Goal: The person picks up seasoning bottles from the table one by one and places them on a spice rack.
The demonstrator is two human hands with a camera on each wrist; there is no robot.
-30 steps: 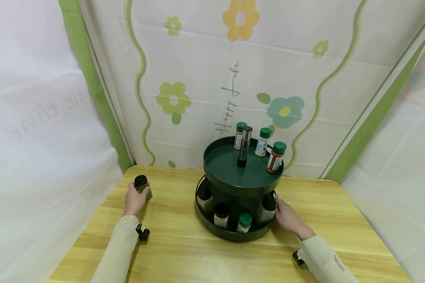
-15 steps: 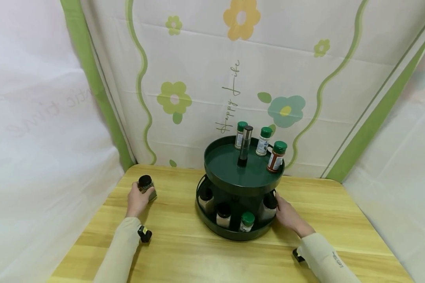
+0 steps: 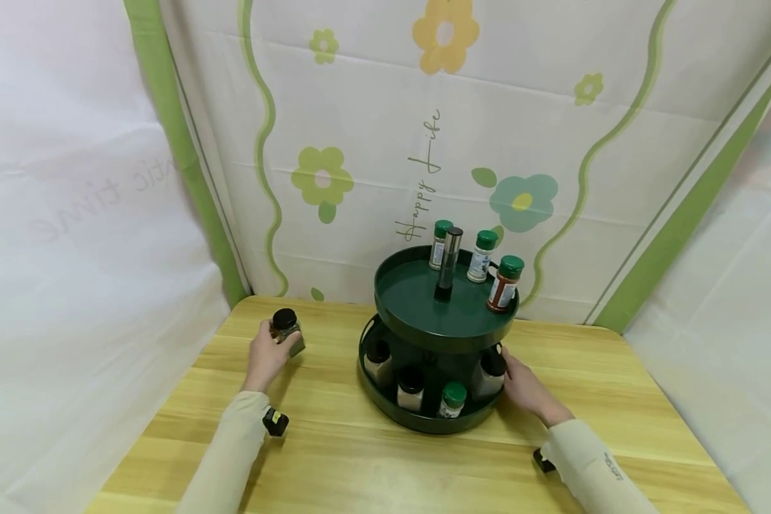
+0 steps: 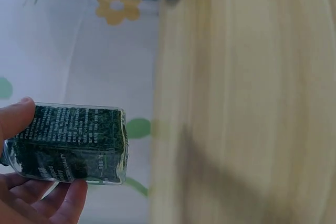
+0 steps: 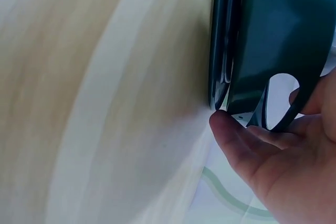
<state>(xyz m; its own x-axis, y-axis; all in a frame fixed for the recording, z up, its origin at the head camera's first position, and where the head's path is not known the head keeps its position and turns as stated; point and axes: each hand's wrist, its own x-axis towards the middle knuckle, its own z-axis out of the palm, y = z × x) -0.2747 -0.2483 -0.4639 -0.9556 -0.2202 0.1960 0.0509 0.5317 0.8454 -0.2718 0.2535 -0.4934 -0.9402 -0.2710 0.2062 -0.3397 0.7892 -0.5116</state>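
My left hand grips a square glass spice jar by its sides, above the left part of the table. Dark green dried flakes fill the jar, which has a black lid. At the right side of a dark green two-tier turntable rack, my right hand holds the lower tier at its handle cutout. One fingertip touches the tier's bottom edge in the right wrist view. The lower tier carries black-lidded jars and a green-lidded shaker.
On the upper tier stand a red-brown shaker, a green-capped white shaker and another green-capped one behind the central post. The wooden table meets a flowered curtain at its back edge.
My left hand has moved to the right with the jar, toward the rack. My right hand has kept its place at the lower tier's side. The head view has shifted slightly.
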